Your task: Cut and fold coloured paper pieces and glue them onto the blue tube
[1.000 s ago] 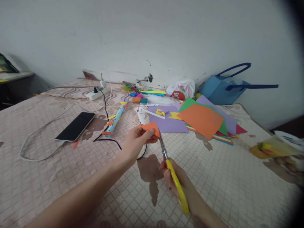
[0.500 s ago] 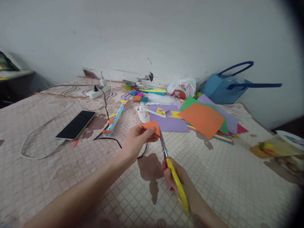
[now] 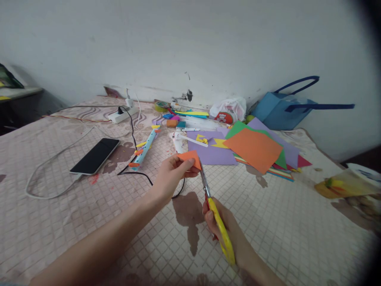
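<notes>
Pinched between the thumb and fingers of my left hand [image 3: 172, 172] is a small piece of orange paper [image 3: 189, 156], held above the table. My right hand [image 3: 224, 222] is wrapped round the scissors [image 3: 220, 224], which have yellow and red handles. Their metal blades point up and away, touching the paper's right edge. Whether the blades are fully closed is hard to make out. Beyond my hands, a purple sheet [image 3: 214, 159] lies flat, with yellow scraps on it. A light blue strip [image 3: 145, 150] with orange and yellow pieces along it lies to the left.
A phone [image 3: 95, 157] with a white cable lies left, near a power strip [image 3: 122, 115]. Coloured sheets [image 3: 256, 149] are stacked right of centre. A blue bag [image 3: 276, 111] and a white plastic bag [image 3: 229, 109] stand by the wall. A container [image 3: 348, 182] is at far right.
The scissor handles in my right hand have shifted slightly to the left. My left hand and the orange paper look almost unmoved.
</notes>
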A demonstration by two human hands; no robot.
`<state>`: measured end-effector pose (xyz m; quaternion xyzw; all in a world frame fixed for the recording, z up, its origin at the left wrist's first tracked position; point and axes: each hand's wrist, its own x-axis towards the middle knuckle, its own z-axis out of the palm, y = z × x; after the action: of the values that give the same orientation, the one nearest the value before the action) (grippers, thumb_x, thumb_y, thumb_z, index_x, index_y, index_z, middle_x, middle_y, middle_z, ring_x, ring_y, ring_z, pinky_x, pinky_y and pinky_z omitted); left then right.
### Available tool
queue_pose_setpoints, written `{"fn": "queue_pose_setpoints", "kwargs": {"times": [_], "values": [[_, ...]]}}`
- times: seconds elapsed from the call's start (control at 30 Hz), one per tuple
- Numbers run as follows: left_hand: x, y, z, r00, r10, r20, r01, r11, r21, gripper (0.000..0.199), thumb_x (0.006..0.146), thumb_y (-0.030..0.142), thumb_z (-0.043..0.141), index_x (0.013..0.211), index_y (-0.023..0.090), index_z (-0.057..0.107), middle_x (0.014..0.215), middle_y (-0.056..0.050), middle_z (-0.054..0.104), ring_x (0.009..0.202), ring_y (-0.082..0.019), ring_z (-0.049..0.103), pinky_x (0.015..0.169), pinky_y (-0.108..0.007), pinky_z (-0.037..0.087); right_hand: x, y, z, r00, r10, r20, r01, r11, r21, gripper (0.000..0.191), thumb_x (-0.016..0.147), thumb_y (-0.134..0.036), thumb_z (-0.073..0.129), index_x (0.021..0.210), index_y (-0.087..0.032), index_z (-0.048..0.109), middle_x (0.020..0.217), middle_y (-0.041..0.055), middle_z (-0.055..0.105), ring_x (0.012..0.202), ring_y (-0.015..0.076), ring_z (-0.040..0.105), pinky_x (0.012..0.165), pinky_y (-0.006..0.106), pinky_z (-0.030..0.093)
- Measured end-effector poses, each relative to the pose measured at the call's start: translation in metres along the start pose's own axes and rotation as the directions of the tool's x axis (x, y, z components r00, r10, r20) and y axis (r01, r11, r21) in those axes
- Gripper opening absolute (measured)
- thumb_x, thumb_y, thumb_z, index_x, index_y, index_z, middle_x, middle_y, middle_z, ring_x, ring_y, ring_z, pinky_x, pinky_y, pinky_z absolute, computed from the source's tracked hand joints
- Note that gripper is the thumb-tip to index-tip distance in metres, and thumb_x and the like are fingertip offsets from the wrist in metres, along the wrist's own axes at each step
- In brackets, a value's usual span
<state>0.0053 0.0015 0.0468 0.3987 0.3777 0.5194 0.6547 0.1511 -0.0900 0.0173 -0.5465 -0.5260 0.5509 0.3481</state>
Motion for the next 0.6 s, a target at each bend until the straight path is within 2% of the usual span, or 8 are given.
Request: {"fn": "queue_pose_setpoints", "kwargs": {"times": [0.4, 0.6], "values": [[0.0002, -0.0001, 0.0001, 1.000, 0.010, 0.003, -0.010, 1.000, 0.011, 0.020, 0.074, 0.027, 0.067, 0.079, 0.010, 0.060, 0.071, -0.005, 0.068, 0.066, -0.013, 0.065, 0.068, -0.027, 0.054, -0.0001, -0.0001, 0.0001, 0.999, 0.028, -0.016, -0.029, 0.998, -0.064, 0.061, 0.064, -0.082, 0.044, 0.068, -0.023, 0.033, 0.055, -0.0062, 0.035, 0.046, 0.0079, 0.031, 0.040, 0.022, 0.029], [0.0003, -0.0003, -0.0002, 1.000, 0.002, 0.006, -0.002, 1.000, 0.014, 0.020, 0.075, 0.027, 0.067, 0.079, 0.009, 0.060, 0.072, -0.006, 0.068, 0.066, -0.013, 0.065, 0.069, -0.027, 0.054, 0.0010, 0.0039, 0.0011, 0.999, 0.004, -0.037, -0.007, 0.997, -0.080, 0.056, 0.070, -0.077, 0.045, 0.069, -0.022, 0.033, 0.055, -0.0057, 0.038, 0.045, 0.0075, 0.033, 0.040, 0.021, 0.030]]}}
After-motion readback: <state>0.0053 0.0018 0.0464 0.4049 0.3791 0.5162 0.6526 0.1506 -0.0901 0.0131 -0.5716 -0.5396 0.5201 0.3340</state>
